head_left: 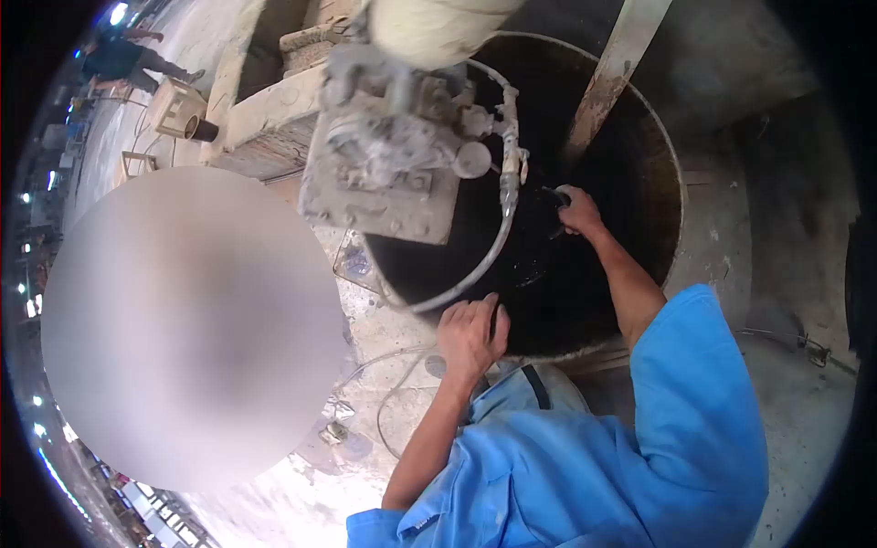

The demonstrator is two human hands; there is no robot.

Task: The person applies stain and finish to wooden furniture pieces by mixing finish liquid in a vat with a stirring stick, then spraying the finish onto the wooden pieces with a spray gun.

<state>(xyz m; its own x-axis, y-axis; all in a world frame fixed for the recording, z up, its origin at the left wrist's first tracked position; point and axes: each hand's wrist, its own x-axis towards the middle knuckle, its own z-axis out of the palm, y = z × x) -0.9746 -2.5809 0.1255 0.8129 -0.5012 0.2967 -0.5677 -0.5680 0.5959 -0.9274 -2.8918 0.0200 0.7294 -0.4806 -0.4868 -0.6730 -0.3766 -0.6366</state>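
Observation:
A large round tank (678, 173) with a dark inside stands in front of me. Over the inside of the tank, my right hand (580, 212) is closed around a dark, curved object (556, 198), whose kind I cannot make out against the black. My left hand (472, 340) is at the near left edge of the tank, its fingers bent over the rim, close to a pale hose (480, 272). That hose loops down from a brass-coloured valve (523, 166) on a grimy metal machine (384, 151).
A stained flat bar (614, 78) slants down into the tank. Above the machine hangs a pale rounded bulk (438, 27). Thin cable (382, 402) lies on the floor at left. A person (123, 59) is far off at upper left, near a box (176, 108). A blurred disc hides the left side.

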